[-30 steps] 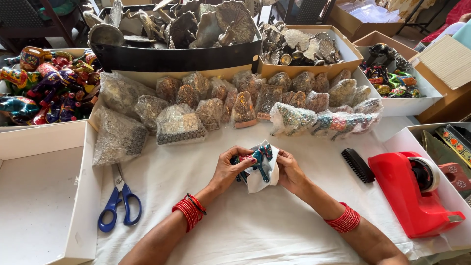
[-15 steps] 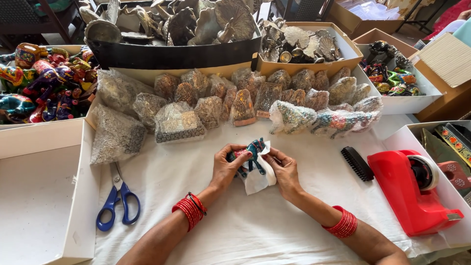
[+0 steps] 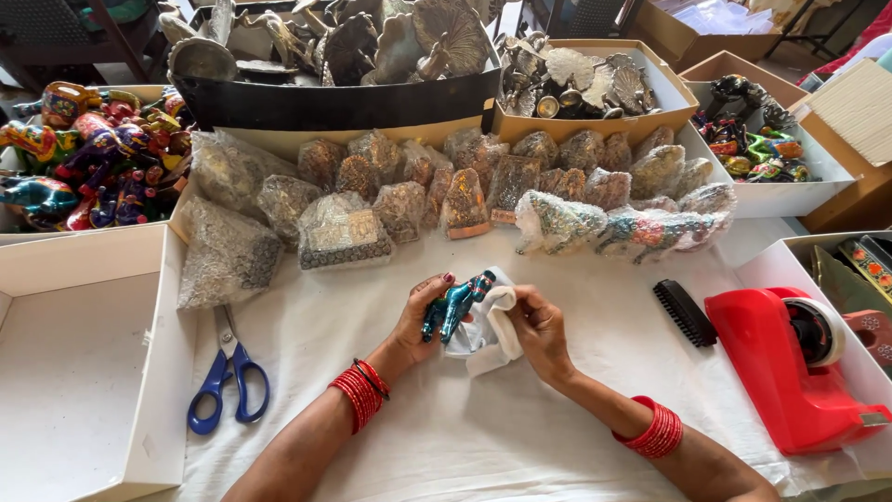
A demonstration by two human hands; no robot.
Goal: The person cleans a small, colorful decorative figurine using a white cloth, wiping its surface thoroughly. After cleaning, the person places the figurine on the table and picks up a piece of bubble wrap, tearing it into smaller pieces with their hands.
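- While the left hand (image 3: pixel 420 321) grips a small teal painted animal figurine (image 3: pixel 455 305) above the white-covered table (image 3: pixel 520 446), wrapping looks barely begun.
- Right hand (image 3: pixel 539 327) pinches a white foam sheet (image 3: pixel 488 333), seemingly touching the figurine.

Head camera looks steeply down (close) at table (image 3: pixel 557 446).

We see two bare forearms without sleeves. Our left wrist (image 3: pixel 364 394) wears a stack of thin red bangles with one dark band; our right wrist (image 3: pixel 656 429) wears a similar red stack. One fingernail is painted dark red.
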